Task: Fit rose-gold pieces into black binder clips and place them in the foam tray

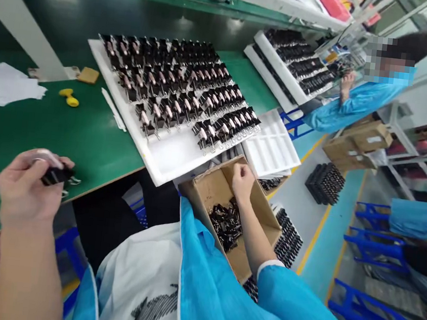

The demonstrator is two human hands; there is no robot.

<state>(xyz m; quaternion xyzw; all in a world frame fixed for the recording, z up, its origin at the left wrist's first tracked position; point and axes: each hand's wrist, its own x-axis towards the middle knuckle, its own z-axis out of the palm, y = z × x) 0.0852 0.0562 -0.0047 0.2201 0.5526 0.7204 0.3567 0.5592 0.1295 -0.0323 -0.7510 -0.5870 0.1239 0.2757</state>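
Note:
At the left, over the green bench, my left hand (33, 187) grips a pale rounded part with a black binder clip (56, 175) on it. My right hand (243, 181) is closed above the cardboard box (264, 221); what its fingers hold, if anything, is hidden. Loose black clips (226, 225) lie in a heap inside that box, below and left of my right hand. Between and beyond my hands, a white foam tray (167, 160) carries rows of clipped parts (172, 79), with a bare patch at its near corner.
On the green bench (87, 131) lie a yellow spool-like item (69, 97), a tan block (88, 75), white paper (5, 84) and a thin white strip (113, 109). Further trays (260, 55) stand at the right, near a person in blue (360, 106). Blue stools (372, 319) stand lower right.

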